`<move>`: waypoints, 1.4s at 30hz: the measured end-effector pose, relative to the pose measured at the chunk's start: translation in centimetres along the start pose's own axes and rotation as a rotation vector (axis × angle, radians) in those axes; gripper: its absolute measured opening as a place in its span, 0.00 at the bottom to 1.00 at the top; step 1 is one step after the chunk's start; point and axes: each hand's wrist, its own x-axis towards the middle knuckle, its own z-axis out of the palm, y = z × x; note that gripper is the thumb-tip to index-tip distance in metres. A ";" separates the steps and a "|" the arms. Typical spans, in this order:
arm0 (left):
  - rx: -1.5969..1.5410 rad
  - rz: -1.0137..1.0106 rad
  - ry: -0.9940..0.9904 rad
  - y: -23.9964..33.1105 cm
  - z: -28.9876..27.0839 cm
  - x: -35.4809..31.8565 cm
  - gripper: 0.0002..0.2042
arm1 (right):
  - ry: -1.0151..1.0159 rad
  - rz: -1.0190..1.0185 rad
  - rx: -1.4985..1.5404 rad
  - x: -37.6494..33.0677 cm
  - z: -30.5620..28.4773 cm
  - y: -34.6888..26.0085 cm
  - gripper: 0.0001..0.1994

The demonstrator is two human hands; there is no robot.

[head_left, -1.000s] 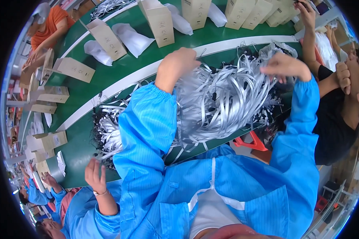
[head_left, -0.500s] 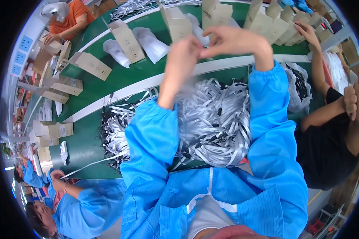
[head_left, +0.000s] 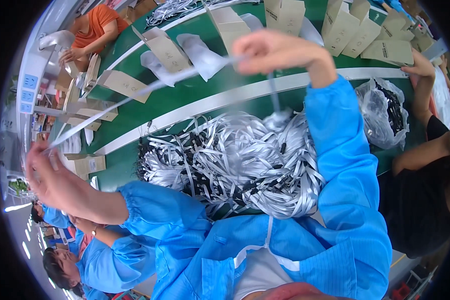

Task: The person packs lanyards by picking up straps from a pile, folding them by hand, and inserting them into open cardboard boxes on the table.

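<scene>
Silver-grey strap (head_left: 150,87) is now drawn out taut between two hands that half a second ago were held close together above the pile; the arms have since been spread wide, so one strap is judged to be pulled free of the tangle and straightened. At the far left, the left hand (head_left: 47,172) is closed around the strap's lower end, the fingers curled, though the exact pinch is blurred. From there the strap runs up and to the right, its long axis slanting from the lower left to the upper right, across the green belt (head_left: 195,92) and over the brown cartons (head_left: 167,50) and white pouches (head_left: 200,52). Its upper end is pinched in the closed right hand (head_left: 272,50), raised high near the top centre; a second length is seen hanging down from that hand into the pile (head_left: 235,160) of silver straps with black clips, which lies just in front of the blue-sleeved chest. Further right, a clear bag (head_left: 382,112) of dark parts is set beside a co-worker's arm (head_left: 425,150).
</scene>
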 end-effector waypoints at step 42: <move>-1.035 -1.255 -1.118 -3.0 20.9 -13.1 0.13 | 0.447 0.177 -0.096 -3.1 -0.5 -2.0 0.19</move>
